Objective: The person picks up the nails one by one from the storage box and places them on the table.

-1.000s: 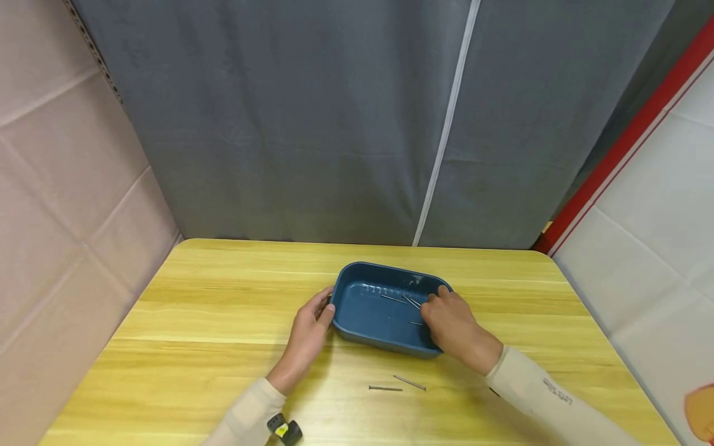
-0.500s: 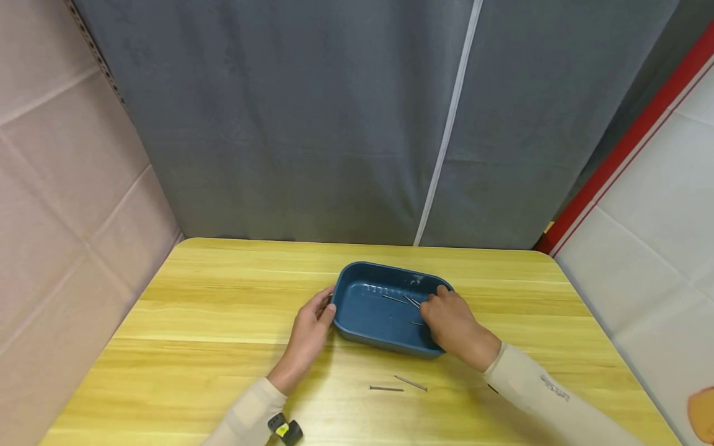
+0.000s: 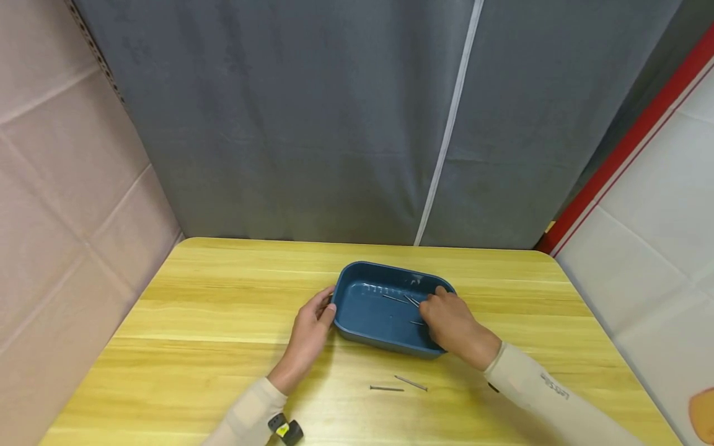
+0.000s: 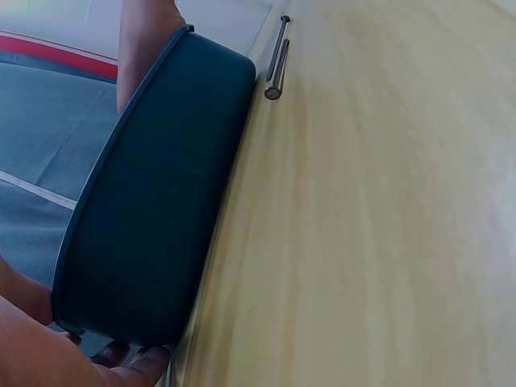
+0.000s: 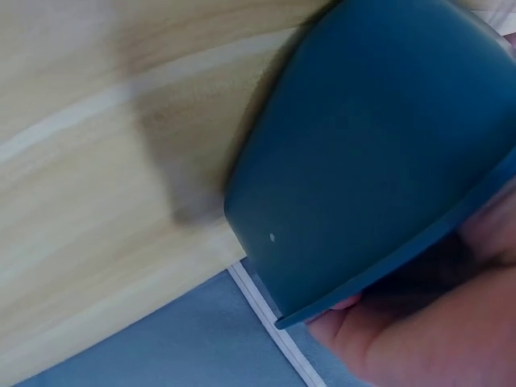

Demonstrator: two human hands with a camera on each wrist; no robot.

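A dark blue oblong tray [image 3: 365, 322] sits mid-table on the wooden table [image 3: 212, 322]. My left hand [image 3: 325, 308] grips its left end, thumb on the rim and fingers round the outside; the left wrist view shows the tray wall [image 4: 153, 210] with fingertips [image 4: 133, 359] at its end. My right hand [image 3: 436, 305] curls over the tray's right rim, fingers inside; the right wrist view shows the tray wall [image 5: 379, 153] and a fingertip [image 5: 339, 310] past the rim. Several thin nails [image 3: 403, 300] lie inside the tray. Two nails [image 3: 398, 385] lie on the table in front of it, also in the left wrist view as nails [image 4: 276, 60].
A small black and yellow object [image 3: 284, 429] shows beside my left sleeve at the near edge. A grey curtain [image 3: 312, 124] with a white strip hangs behind the table. A pale wall stands at the left, a red-edged white panel [image 3: 641, 186] at the right.
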